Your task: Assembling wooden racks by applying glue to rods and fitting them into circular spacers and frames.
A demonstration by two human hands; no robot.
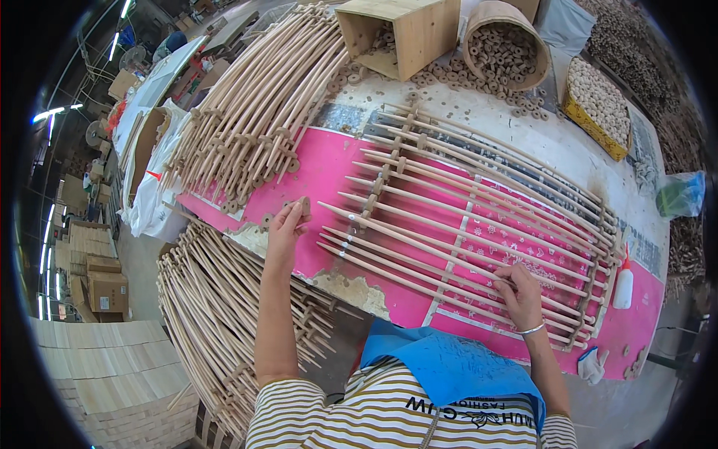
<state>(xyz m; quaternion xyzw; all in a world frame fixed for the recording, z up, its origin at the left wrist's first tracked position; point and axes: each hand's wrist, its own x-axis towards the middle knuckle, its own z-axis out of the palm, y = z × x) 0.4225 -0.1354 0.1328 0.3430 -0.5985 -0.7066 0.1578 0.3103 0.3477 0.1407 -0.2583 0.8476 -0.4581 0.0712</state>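
My left hand (284, 230) is closed, pinching a small round wooden disc (305, 206) just off the pointed ends of the rods. My right hand (520, 295) has its fingers closed around a slim wooden rod (419, 243), whose tapered tip points toward my left hand. That rod lies slightly raised among several parallel wooden rods (508, 196) on a pink sheet. A notched wooden rack (380, 178) props them near their tips, and a second rack (591, 288) supports the other end. Some rods carry a disc near the tip.
Bundles of rods with discs lie at the far left (262, 97) and below the table edge (224, 322). A tipped round tub (505, 52) and a wooden box (411, 34) spill discs. A yellow tray (596, 112) of pale pieces and a white glue bottle (623, 284) sit rightward.
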